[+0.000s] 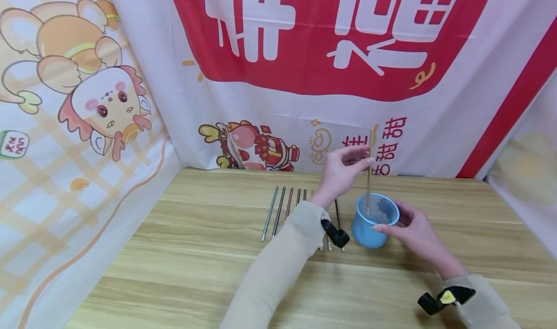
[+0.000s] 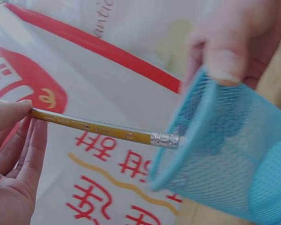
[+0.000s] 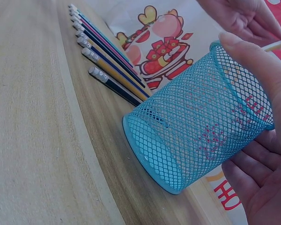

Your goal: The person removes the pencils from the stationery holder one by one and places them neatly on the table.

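Note:
Between its thumb and fingers my left hand point(image 1: 341, 172) pinches a yellow pencil point(image 2: 93, 125) near its upper end. The pencil stands almost upright in the head view, eraser end down. Its eraser end reaches past the rim of a light blue mesh pen holder point(image 3: 192, 117). My right hand point(image 1: 415, 230) grips the pen holder from the right, thumb at the rim and fingers behind the wall. Through the mesh in the right wrist view, no other pencil shows inside.
Left of the pen holder, several pencils point(image 1: 270, 213) lie side by side on the wooden table point(image 1: 183, 266), erasers toward me. My left forearm hides part of the row. A printed cloth point(image 1: 183, 140) hangs along the table's back, and another patterned cloth point(image 1: 56, 213) covers the left side.

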`<state>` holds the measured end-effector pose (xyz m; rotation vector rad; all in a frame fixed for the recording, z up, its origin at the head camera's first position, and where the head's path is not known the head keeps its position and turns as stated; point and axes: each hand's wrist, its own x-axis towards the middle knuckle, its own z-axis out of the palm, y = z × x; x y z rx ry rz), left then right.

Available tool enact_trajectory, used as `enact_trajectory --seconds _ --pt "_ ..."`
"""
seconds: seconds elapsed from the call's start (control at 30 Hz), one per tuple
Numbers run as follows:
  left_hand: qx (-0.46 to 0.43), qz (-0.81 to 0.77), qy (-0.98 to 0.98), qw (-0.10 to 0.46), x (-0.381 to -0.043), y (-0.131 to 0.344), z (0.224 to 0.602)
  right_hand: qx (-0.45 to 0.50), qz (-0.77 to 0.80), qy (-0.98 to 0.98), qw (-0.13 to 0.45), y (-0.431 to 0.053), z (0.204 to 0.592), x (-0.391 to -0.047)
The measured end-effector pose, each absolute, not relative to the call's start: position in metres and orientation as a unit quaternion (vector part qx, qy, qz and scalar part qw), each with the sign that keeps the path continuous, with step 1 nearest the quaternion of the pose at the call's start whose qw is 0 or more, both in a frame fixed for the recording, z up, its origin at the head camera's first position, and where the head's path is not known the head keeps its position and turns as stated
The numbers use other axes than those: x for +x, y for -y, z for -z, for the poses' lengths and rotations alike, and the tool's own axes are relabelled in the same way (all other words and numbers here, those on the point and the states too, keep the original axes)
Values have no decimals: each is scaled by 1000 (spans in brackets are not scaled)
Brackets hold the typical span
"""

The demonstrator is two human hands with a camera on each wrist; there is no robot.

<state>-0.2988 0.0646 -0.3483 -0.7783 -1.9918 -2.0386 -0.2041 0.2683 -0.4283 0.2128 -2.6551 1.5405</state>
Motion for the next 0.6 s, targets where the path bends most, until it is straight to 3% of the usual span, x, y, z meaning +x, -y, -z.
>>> enact_trajectory --seconds 0.6 --pt "-217 738 626 129 -312 11 332 73 -514 854 46 -267 430 -203"
